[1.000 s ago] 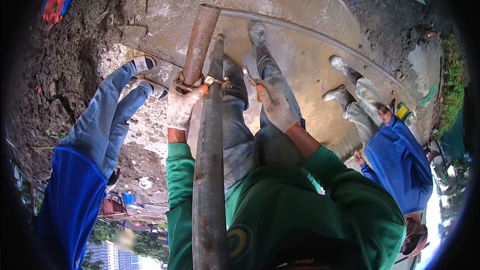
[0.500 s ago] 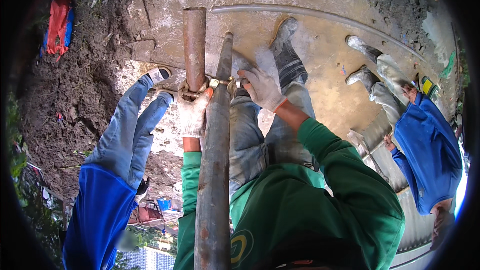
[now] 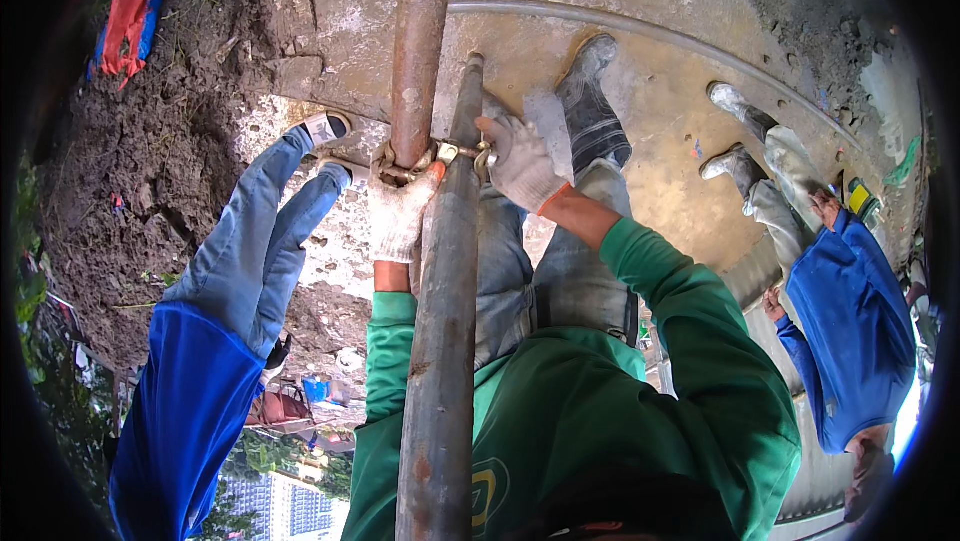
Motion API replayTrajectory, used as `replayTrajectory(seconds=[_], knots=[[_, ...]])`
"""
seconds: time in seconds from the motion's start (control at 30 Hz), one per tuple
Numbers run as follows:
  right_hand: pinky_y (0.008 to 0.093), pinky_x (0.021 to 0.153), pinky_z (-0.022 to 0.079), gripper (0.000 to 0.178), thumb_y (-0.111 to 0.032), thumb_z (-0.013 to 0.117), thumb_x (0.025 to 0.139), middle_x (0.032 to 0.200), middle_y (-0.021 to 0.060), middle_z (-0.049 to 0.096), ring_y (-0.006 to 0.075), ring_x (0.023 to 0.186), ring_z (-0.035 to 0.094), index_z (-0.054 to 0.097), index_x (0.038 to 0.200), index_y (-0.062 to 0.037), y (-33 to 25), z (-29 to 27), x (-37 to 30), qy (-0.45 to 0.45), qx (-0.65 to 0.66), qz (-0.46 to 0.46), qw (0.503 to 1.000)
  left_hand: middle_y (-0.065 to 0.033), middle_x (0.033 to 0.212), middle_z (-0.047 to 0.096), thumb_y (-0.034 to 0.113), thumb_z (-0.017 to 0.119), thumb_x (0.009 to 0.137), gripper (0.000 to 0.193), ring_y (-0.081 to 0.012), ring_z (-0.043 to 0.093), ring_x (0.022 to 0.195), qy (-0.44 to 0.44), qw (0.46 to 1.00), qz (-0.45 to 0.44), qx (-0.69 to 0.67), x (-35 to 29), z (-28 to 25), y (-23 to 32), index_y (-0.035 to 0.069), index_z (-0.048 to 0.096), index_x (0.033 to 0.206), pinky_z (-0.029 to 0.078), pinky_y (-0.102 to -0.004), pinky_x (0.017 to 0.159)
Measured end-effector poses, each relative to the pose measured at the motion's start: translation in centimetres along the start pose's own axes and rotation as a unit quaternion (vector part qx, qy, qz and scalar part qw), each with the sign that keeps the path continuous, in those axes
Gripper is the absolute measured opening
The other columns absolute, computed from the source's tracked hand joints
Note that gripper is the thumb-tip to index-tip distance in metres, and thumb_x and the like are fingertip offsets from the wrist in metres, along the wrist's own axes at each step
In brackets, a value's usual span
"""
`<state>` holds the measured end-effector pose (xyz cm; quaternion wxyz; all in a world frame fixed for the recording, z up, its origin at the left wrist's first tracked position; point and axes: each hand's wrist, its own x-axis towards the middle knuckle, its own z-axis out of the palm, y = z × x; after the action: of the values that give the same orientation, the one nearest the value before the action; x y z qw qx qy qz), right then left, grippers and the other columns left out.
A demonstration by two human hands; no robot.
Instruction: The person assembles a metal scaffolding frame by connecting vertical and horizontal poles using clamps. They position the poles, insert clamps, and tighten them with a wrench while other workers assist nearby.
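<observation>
A long grey metal pipe runs up past my chest, and a shorter rusty pipe lies across it on the far left side. A brass-coloured scaffold clamp sits where the two meet. My left hand, in a white knitted glove, is closed around the clamp's left part, under the rusty pipe. On the other side of the grey pipe, my gloved right hand has its fingers curled at the clamp's bolt end. The glove hides exactly what the fingertips pinch.
A person in blue stands close on the left; another in a blue top is at the right. A long thin pipe lies across the wet concrete. Rough mud borders it on the left.
Both pipes and my hands sit slightly further right in view. My right hand's fingers have shifted and curled closer around the clamp's bolt end. My left hand keeps its grip.
</observation>
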<state>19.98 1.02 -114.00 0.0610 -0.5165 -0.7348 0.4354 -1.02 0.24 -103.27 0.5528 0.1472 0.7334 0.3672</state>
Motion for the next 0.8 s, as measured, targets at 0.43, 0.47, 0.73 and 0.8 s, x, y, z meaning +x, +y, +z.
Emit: replayTrajectory(seconds=[0.43, 0.47, 0.73, 0.8], knots=[[0.0406, 0.073, 0.057, 0.039, -0.008, 0.065, 0.1, 0.106, 0.0189, 0.067, 0.0227, 0.078, 0.067, 0.054, 0.137, -0.0009, -17.0, -24.0, -6.5, -0.097, 0.413, 0.184, 0.887, -0.0089, 0.105, 0.074, 0.021, 0.099, 0.074, 0.079, -0.0117, 0.067, 0.088, 0.012, 1.0, -0.003, 0.012, -0.2, 0.3, 0.9, -0.005, 0.057, 0.136, 0.056, -0.027, 0.079], [0.0411, 0.075, 0.056, 0.034, -0.01, 0.064, 0.102, 0.103, 0.019, 0.067, 0.0205, 0.077, 0.065, 0.058, 0.134, -0.0027, -16.0, -24.3, -5.4, -0.07, 0.348, 0.116, 0.928, -0.0086, 0.104, 0.074, 0.021, 0.098, 0.075, 0.075, -0.0097, 0.065, 0.084, 0.01, 0.999, 0.014, 0.035, -0.3, 0.2, 1.2, -0.005, 0.058, 0.133, 0.054, -0.025, 0.075], [0.0335, 0.057, 0.048, 0.022, -0.026, 0.066, 0.105, 0.081, 0.0027, 0.063, 0.0137, 0.062, 0.057, 0.064, 0.099, -0.005, -1.1, -14.2, 11.9, 0.18, 0.361, 0.168, 0.899, -0.0092, 0.11, 0.074, 0.018, 0.096, 0.077, 0.073, -0.0124, 0.068, 0.092, 0.009, 1.0, 0.023, 0.0, -0.5, 0.4, 1.1, -0.004, 0.057, 0.135, 0.056, -0.0275, 0.083], [0.0318, 0.057, 0.047, 0.019, -0.027, 0.068, 0.103, 0.081, 0.0025, 0.062, 0.0125, 0.059, 0.053, 0.065, 0.102, -0.0079, 0.8, -7.6, 11.6, 0.184, 0.536, 0.292, 0.77, -0.0108, 0.113, 0.074, 0.017, 0.097, 0.076, 0.076, -0.0145, 0.069, 0.097, 0.019, 0.999, 0.003, 0.036, -0.4, 0.2, 0.4, -0.004, 0.056, 0.137, 0.056, -0.029, 0.087]])
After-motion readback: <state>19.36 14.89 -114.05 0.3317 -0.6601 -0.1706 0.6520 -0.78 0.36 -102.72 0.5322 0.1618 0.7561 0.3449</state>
